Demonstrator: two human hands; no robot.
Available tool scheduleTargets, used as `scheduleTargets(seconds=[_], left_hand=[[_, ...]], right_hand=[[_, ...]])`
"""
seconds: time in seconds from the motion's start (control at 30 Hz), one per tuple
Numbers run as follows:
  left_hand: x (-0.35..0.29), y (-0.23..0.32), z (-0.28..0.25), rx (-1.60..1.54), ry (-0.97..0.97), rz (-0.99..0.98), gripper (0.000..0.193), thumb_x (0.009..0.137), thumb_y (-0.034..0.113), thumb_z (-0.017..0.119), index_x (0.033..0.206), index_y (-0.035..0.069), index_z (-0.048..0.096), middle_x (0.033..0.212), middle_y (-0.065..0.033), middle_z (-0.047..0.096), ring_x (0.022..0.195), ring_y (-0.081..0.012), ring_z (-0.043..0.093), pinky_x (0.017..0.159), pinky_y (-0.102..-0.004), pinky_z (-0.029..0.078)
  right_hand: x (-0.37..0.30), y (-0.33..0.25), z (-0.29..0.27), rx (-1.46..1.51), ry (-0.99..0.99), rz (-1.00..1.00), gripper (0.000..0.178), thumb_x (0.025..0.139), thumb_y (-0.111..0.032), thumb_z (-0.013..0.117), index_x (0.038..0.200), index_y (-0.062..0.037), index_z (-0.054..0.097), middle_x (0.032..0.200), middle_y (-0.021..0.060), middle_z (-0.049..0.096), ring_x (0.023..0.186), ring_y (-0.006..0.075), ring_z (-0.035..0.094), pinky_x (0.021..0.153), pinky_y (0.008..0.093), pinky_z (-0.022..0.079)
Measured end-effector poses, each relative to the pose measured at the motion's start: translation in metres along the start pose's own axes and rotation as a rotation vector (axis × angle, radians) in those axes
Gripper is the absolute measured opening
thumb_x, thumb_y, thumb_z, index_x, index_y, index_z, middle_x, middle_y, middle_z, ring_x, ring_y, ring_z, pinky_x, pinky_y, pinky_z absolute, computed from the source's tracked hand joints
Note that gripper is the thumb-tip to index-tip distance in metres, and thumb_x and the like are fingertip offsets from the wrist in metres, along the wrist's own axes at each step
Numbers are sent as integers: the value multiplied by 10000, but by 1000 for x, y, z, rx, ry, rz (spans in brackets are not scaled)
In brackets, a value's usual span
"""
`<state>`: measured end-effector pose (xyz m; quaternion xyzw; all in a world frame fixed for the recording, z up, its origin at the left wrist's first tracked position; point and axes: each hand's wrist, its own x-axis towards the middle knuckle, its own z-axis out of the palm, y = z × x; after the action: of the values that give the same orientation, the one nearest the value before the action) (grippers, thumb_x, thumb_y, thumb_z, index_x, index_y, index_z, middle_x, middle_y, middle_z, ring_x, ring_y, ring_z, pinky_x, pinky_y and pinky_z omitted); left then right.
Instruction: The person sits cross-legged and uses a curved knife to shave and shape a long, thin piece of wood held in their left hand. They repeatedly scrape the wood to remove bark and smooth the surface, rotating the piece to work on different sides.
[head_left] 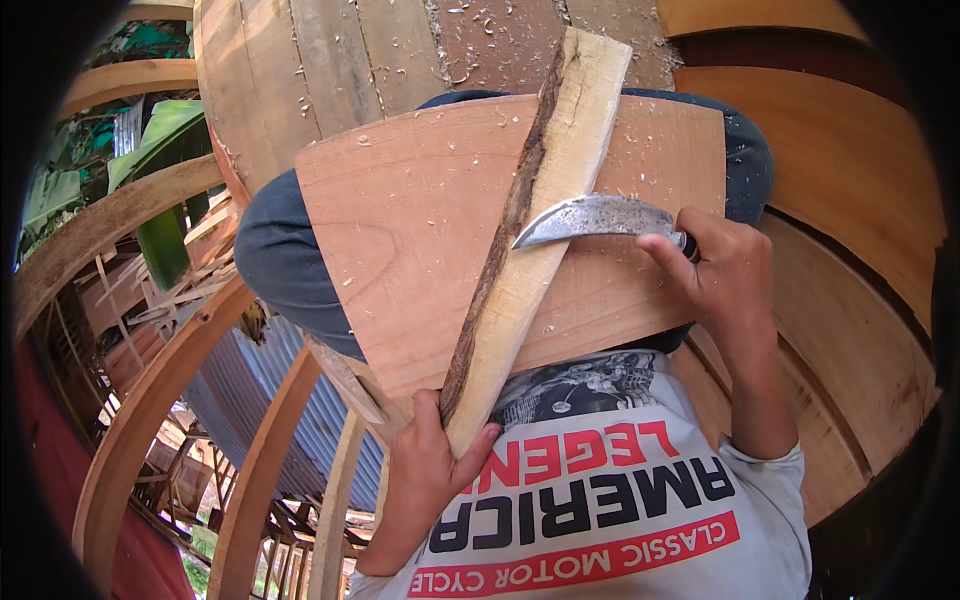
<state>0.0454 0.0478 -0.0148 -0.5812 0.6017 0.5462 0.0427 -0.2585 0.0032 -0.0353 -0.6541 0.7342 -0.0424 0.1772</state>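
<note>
A long strip of pale wood with dark bark along its left edge slants across a flat board on my lap. My left hand grips its near end, thumb on one side and fingers on the other. In my right hand is a knife with a broad curved blade and a dark handle, mostly hidden by the fingers. The blade lies across the middle of the strip, its point reaching toward the bark edge. My right thumb is stretched along the base of the blade.
Pale shavings are scattered over the board and the plank floor beyond it. Curved wooden rails stand at the left, with corrugated metal sheeting and green leaves past them. Wide wooden slats run along the right.
</note>
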Motion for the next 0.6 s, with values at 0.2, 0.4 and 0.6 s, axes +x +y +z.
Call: scheduleTargets(seconds=[0.2,0.4,0.6], left_hand=[[5,-1,-4,9,-46,-32,488,802,314,698,972,-21,386,632,-271,552,619,-458,594,503,-453,454],[-1,-6,3,1,-13,15,477,803,302,695,973,-22,389,650,-277,555,631,-467,589,516,-459,454],[0,3,1,24,-9,-18,462,794,271,705,962,-21,388,654,-269,550,632,-471,583,520,-461,451]], right_hand=[[-15,-24,2,36,-64,-114,510,773,-511,665,563,-56,568,476,115,530,414,244,559,401,316,422],[-7,-21,0,59,-23,-74,538,786,-538,637,568,-48,590,499,124,551,444,246,584,415,333,435],[1,4,1,-28,-15,-4,542,778,-543,636,569,-45,591,497,129,552,448,262,584,412,354,438]])
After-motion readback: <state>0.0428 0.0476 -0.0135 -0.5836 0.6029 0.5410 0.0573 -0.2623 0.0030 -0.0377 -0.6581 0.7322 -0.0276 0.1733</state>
